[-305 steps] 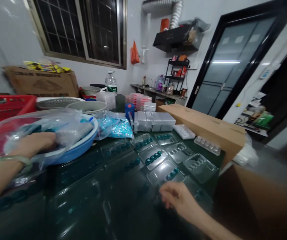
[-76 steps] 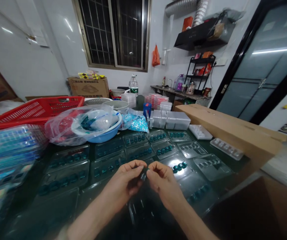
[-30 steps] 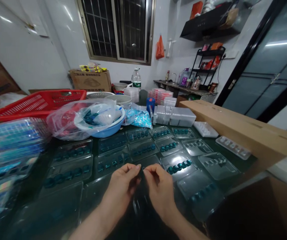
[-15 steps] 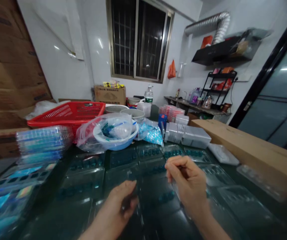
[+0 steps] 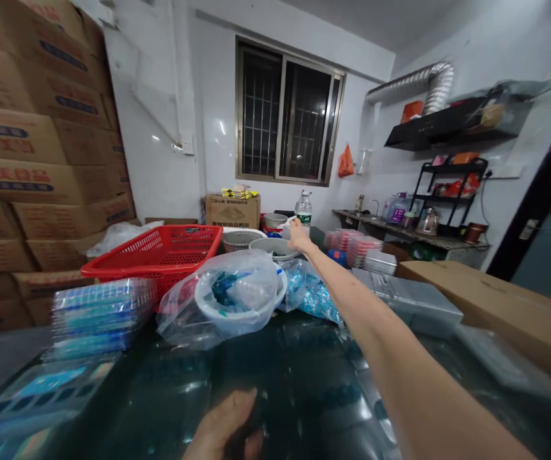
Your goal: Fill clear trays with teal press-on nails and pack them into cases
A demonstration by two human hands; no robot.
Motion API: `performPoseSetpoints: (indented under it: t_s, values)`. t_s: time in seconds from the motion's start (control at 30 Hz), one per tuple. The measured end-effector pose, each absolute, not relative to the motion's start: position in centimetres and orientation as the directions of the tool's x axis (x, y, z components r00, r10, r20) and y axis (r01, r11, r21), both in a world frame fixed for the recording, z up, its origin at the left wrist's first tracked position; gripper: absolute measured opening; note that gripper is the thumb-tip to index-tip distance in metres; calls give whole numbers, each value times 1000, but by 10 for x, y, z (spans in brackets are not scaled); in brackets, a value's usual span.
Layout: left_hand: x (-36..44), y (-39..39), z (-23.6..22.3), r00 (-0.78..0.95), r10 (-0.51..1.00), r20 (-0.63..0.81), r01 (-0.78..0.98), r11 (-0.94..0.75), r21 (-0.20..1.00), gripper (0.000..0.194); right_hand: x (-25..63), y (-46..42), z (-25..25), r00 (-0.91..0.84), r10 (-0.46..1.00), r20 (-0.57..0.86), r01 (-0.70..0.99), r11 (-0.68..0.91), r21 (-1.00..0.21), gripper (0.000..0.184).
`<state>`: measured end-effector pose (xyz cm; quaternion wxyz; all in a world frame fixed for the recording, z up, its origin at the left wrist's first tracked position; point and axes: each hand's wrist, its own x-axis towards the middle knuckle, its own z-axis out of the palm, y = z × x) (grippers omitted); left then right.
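R hand (image 5: 297, 235) stretched out, open, empty, near water btl (image 5: 303, 209). L hand (image 5: 222, 428) low over dark tabletop (image 5: 170, 383), blurred; can't tell grip.

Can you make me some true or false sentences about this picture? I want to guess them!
1. The left hand holds the water bottle. False: it is low at the near edge of the dark table, far from the bottle.
2. The right hand is stretched far out across the table. True.
3. The mesh basket is blue. False: it is red.
4. Cardboard boxes are stacked high on the left. True.
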<state>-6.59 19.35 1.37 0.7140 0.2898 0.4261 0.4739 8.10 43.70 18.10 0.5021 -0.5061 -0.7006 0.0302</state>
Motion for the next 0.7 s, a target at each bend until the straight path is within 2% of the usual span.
performPoseSetpoints:
  t_s: [0.13,0.27,0.33,0.4,0.53,0.7]
  values:
    - [-63,187,32,129,941,-314,-509,335,793,23,92,416,153,-95,797,597,672,493,-552,17]
    - [-52,179,31,160,948,-275,-554,317,770,18,116,315,109,-246,814,526,598,555,-579,21]
    - [-41,175,28,192,948,-252,-553,317,770,17,128,257,89,-394,753,527,465,658,-592,22]
    - [-28,169,27,242,945,-222,-523,320,790,16,139,210,73,-442,702,558,389,711,-586,27]
    - [1,156,30,351,917,-188,-420,334,844,17,163,157,53,-397,717,573,440,696,-567,21]
    - [40,144,31,415,879,-235,-311,380,871,18,198,123,43,-224,823,521,471,560,-682,15]
